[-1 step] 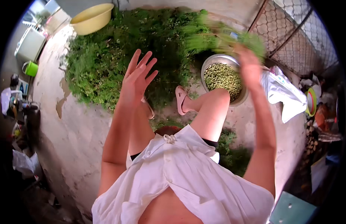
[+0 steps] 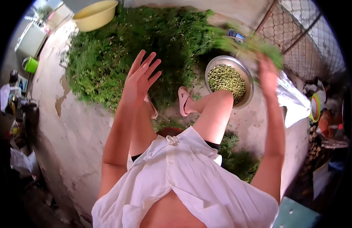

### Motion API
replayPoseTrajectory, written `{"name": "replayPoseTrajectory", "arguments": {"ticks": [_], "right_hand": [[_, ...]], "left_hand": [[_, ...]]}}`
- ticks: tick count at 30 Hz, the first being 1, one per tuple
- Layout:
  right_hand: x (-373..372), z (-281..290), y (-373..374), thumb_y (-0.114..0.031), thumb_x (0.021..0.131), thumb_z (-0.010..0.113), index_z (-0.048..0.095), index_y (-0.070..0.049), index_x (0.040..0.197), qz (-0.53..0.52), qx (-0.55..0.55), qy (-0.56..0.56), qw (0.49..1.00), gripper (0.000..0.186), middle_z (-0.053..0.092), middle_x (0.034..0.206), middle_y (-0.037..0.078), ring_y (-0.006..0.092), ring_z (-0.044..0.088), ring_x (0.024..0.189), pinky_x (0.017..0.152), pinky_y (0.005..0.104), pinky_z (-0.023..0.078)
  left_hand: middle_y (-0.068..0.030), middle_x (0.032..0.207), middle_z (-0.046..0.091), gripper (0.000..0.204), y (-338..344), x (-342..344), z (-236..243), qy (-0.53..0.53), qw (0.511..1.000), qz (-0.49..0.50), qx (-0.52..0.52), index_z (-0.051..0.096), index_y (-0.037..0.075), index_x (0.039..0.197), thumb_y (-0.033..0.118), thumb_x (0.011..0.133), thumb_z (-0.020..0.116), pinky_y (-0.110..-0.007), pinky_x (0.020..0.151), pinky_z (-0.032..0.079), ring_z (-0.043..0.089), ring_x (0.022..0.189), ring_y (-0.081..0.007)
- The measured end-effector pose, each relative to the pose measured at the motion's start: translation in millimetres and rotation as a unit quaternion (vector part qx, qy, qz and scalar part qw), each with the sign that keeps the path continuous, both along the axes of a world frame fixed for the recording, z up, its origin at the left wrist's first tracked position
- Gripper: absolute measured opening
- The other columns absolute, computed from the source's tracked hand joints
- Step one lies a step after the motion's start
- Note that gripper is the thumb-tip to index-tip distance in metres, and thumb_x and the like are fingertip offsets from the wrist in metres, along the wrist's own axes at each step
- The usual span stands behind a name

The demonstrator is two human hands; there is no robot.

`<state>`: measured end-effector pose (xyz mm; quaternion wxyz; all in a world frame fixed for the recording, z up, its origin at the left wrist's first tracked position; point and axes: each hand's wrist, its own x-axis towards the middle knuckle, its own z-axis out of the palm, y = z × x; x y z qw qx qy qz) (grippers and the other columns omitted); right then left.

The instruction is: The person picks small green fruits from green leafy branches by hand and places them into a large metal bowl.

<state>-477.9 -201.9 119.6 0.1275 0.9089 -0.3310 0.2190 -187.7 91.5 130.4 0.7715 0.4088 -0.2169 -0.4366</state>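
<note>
My left hand [image 2: 139, 78] is raised over my left leg with its fingers spread, holding nothing. A large heap of cut leafy green plants [image 2: 92, 70] with small round seed heads lies beyond it. Out to the right, my right hand [image 2: 267, 74] is closed on a bunch of green plant stems [image 2: 273, 54], both smeared by motion. Left of that hand, by my right knee, a metal bowl [image 2: 250, 84] stands on the floor. Inside it are many small round green seeds [image 2: 226, 81], and the bunch is clear of its rim.
A silvery plastic bag [image 2: 297, 102] lies to the right of the bowl. Behind it leans a wire mesh panel [image 2: 293, 45]. At the far left stand a yellow basin [image 2: 94, 19] and a green bucket [image 2: 30, 65]. More greenery [image 2: 236, 159] lies beside my right thigh.
My right hand has swung to the right with the plant bunch, away from the bowl, uncovering its right rim. My left hand has hardly moved.
</note>
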Motion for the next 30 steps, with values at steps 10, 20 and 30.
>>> {"name": "replayPoseTrajectory", "arguments": {"ticks": [10,20,30], "right_hand": [[-447,-94,-7,-0.022,0.083,0.049,0.05,-0.007,0.114,-0.446,0.261,0.213,0.829,0.035,0.055,0.108,0.017,0.0288,0.055,0.097,0.081,0.0359,0.045],[-242,-214,-74,-0.016,0.082,0.051,0.053,-0.006,0.106,-0.191,0.404,0.065,0.892,0.026,0.059,0.098,0.015,0.0292,0.057,0.092,0.078,0.0345,0.045],[22,-255,-341,-0.016,0.077,0.05,0.048,-0.014,0.116,-0.21,0.258,0.075,0.94,0.04,0.059,0.103,0.013,0.0291,0.056,0.095,0.083,0.0369,0.042]], "left_hand": [[-0.0087,0.123,0.048,0.036,15,54,-81,0.154,0.986,0.062,-0.004,0.041,0.006,0.123,0.014,0.088,0.042,-0.037,0.096,0.036,0.045,0.115,-0.0221],[-0.0068,0.125,0.045,0.04,-56,68,-113,0.138,0.981,-0.005,0.134,0.035,0.006,0.129,0.013,0.09,0.039,-0.034,0.097,0.035,0.044,0.115,-0.0195],[-0.01,0.117,0.049,0.049,-132,110,-148,0.186,0.958,-0.005,0.216,0.027,0.002,0.132,0.014,0.087,0.046,-0.033,0.086,0.042,0.052,0.098,-0.0197]]}}
